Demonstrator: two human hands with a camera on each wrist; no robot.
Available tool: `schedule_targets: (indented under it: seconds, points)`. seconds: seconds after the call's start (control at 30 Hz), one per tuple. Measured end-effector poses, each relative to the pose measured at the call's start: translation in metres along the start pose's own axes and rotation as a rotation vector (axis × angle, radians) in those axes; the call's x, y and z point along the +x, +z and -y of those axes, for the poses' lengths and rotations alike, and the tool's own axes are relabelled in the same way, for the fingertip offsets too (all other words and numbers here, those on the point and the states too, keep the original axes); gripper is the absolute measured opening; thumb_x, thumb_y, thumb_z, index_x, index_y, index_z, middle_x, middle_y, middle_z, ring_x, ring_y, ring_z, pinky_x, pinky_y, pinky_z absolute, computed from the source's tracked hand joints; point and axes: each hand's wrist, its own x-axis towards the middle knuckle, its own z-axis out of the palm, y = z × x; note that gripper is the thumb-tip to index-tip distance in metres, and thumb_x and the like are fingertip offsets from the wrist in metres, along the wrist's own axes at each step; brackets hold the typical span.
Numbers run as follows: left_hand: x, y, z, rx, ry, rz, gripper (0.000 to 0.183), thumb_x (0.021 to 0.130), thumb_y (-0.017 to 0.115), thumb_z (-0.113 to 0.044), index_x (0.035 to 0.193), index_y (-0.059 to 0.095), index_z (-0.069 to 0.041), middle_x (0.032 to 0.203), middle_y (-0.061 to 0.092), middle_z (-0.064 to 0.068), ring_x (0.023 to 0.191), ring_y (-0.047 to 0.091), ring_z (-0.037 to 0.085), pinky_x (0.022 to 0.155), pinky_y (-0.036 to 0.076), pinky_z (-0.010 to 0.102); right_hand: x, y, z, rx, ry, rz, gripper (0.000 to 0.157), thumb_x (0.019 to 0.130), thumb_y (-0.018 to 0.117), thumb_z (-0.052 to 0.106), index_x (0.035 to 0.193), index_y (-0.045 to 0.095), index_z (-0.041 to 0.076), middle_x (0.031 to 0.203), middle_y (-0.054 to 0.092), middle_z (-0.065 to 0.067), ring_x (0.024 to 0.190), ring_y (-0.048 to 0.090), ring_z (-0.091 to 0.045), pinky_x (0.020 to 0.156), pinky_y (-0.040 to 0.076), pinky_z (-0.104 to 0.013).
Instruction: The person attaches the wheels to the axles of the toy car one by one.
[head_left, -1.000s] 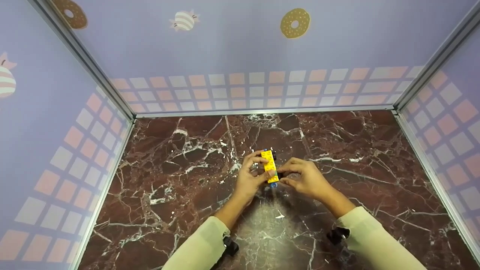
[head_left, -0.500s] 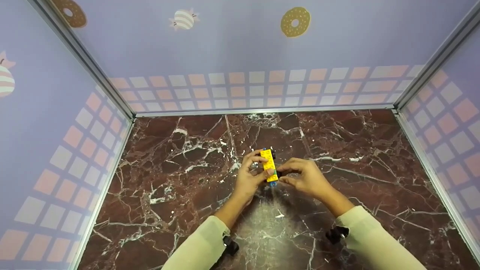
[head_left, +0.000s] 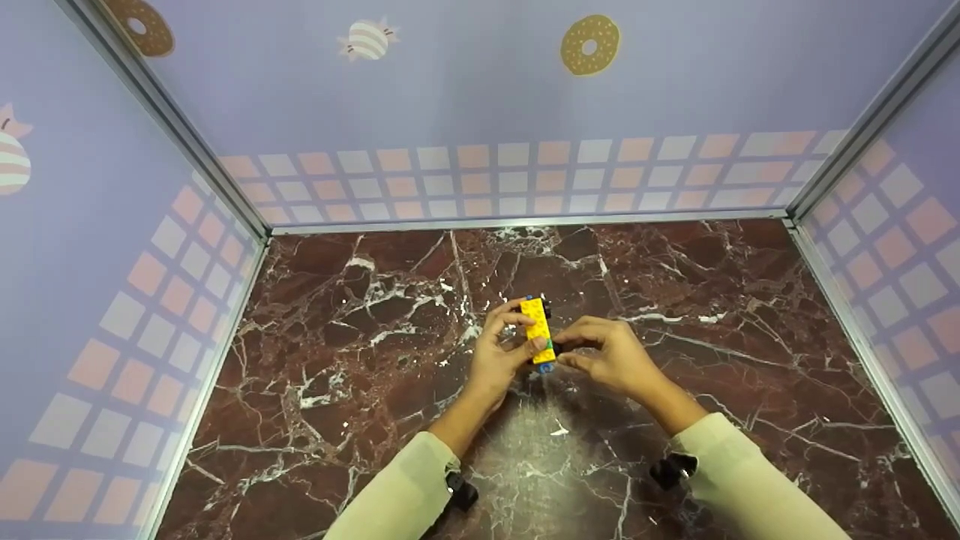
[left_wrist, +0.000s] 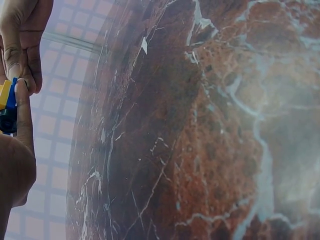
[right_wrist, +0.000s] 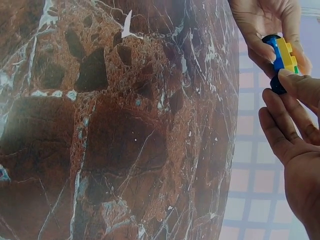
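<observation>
A toy car of building bricks is held above the table in the head view, with a yellow studded brick (head_left: pixel 537 330) on a blue base (head_left: pixel 547 368). My left hand (head_left: pixel 496 361) grips it from the left, thumb across the studs. On the right side, the fingers of my right hand (head_left: pixel 611 354) pinch a black wheel (head_left: pixel 557 348), mostly covered by the fingertips. Another black wheel (head_left: pixel 547 308) shows at the far end. The right wrist view has the blue base (right_wrist: pixel 276 55) side-on between both hands, and a small green piece (right_wrist: pixel 295 69) beside the yellow brick.
Beneath the hands lies a dark red marbled tabletop (head_left: pixel 360 405) with white veins. Lilac panels (head_left: pixel 480 97) with a checked border close in the back and both sides, joined by metal edge strips (head_left: pixel 525 224). A dark wrist camera (head_left: pixel 461 491) sits by the left sleeve.
The toy car has shifted very slightly away and to the left. Both hands keep their hold, and little else differs.
</observation>
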Motion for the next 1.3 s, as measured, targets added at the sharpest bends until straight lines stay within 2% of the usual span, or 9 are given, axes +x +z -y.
schedule_targets:
  seconds: [0.2, 0.3, 0.4, 0.63, 0.77, 1.0, 1.2, 1.3]
  points:
    - [0.0003, -0.0002, 0.0000, -0.010, 0.002, 0.001, 0.041, 0.091, 0.089, -0.009, 0.119, 0.067, 0.009, 0.165, 0.046, 0.019, 0.137, 0.059, 0.029, 0.105, 0.066, 0.036, 0.0009, 0.0017, -0.0001, 0.008, 0.004, -0.006, 0.027, 0.087, 0.090, -0.002, 0.113, 0.084, 0.003, 0.108, 0.081, -0.013, 0.096, 0.080, -0.032, 0.092, 0.071, -0.039]
    - [0.0004, 0.0000, -0.0009, -0.005, 0.000, -0.005, 0.042, 0.089, 0.090, -0.009, 0.119, 0.067, 0.009, 0.165, 0.046, 0.019, 0.141, 0.056, 0.027, 0.108, 0.064, 0.037, 0.0012, 0.0025, 0.0002, 0.017, 0.007, -0.007, 0.027, 0.088, 0.089, -0.003, 0.114, 0.084, 0.002, 0.108, 0.081, -0.013, 0.097, 0.080, -0.032, 0.092, 0.071, -0.038]
    - [0.0002, 0.0002, -0.0015, -0.007, -0.005, -0.008, 0.039, 0.090, 0.090, -0.006, 0.119, 0.068, 0.008, 0.165, 0.046, 0.018, 0.140, 0.057, 0.028, 0.107, 0.065, 0.038, 0.0011, 0.0031, 0.0006, 0.029, 0.017, -0.007, 0.028, 0.088, 0.089, -0.003, 0.114, 0.084, 0.002, 0.108, 0.081, -0.014, 0.097, 0.080, -0.033, 0.092, 0.071, -0.038]
    - [0.0007, 0.0005, -0.0018, -0.004, 0.003, -0.009, 0.035, 0.090, 0.087, 0.001, 0.118, 0.067, 0.010, 0.164, 0.047, 0.020, 0.149, 0.050, 0.031, 0.118, 0.059, 0.042, -0.0003, 0.0039, 0.0010, 0.058, 0.035, -0.006, 0.028, 0.087, 0.088, -0.005, 0.114, 0.083, 0.000, 0.109, 0.080, -0.016, 0.098, 0.079, -0.037, 0.093, 0.071, -0.041]
    - [0.0010, 0.0006, -0.0020, 0.005, 0.011, -0.004, 0.034, 0.091, 0.087, 0.001, 0.118, 0.067, 0.009, 0.164, 0.047, 0.021, 0.148, 0.051, 0.032, 0.115, 0.061, 0.042, -0.0012, 0.0041, 0.0014, 0.060, 0.031, 0.001, 0.028, 0.087, 0.088, -0.006, 0.114, 0.082, 0.000, 0.110, 0.080, -0.016, 0.099, 0.080, -0.035, 0.094, 0.070, -0.038]
    - [0.0025, 0.0017, -0.0008, 0.027, 0.024, 0.019, 0.035, 0.090, 0.088, 0.001, 0.119, 0.068, 0.007, 0.164, 0.047, 0.020, 0.140, 0.056, 0.029, 0.105, 0.065, 0.037, -0.0023, 0.0025, 0.0007, 0.039, 0.002, 0.011, 0.032, 0.085, 0.086, -0.011, 0.115, 0.081, 0.002, 0.112, 0.079, -0.015, 0.101, 0.080, -0.035, 0.096, 0.070, -0.042]
    - [0.0023, 0.0012, 0.0011, 0.045, 0.016, 0.028, 0.033, 0.090, 0.087, 0.002, 0.118, 0.069, 0.007, 0.163, 0.049, 0.021, 0.140, 0.056, 0.027, 0.104, 0.065, 0.034, -0.0037, 0.0033, -0.0010, 0.018, -0.020, 0.029, 0.033, 0.086, 0.087, -0.009, 0.116, 0.080, 0.001, 0.114, 0.079, -0.015, 0.102, 0.080, -0.033, 0.095, 0.070, -0.040]
    - [0.0026, -0.0001, 0.0009, 0.048, 0.013, 0.030, 0.034, 0.090, 0.087, 0.002, 0.118, 0.068, 0.007, 0.163, 0.049, 0.021, 0.139, 0.057, 0.026, 0.105, 0.064, 0.033, -0.0028, 0.0033, -0.0014, -0.035, -0.035, 0.033, 0.032, 0.086, 0.088, -0.006, 0.116, 0.080, 0.003, 0.115, 0.079, -0.012, 0.105, 0.079, -0.031, 0.097, 0.070, -0.043]
